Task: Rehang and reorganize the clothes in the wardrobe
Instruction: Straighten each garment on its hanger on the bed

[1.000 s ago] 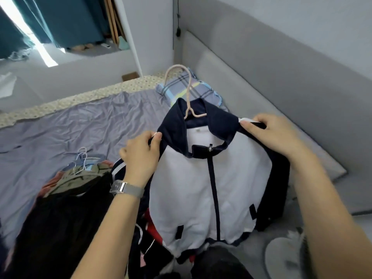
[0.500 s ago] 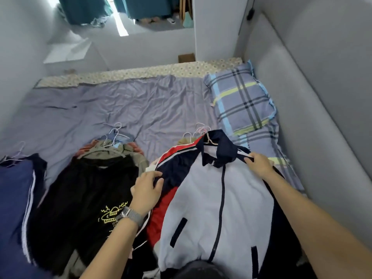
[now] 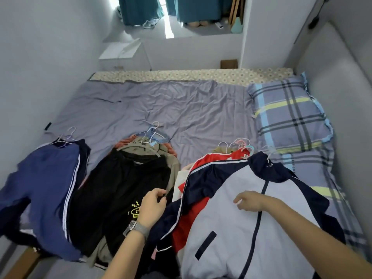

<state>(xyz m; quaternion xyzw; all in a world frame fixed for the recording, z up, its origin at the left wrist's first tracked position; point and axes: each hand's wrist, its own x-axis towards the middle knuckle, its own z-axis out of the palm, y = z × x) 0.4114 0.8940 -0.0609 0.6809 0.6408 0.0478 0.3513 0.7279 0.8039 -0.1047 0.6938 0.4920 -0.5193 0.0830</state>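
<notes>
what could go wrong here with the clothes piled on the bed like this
1. The hanger hooks at the top of the right pile are bunched together, so they may tangle when one garment is lifted.
2. The blue garment droops over the near edge of the bed and could slide off.
3. The white and navy jacket lies over the red garment, so pulling the lower one may drag it off its hanger.
</notes>
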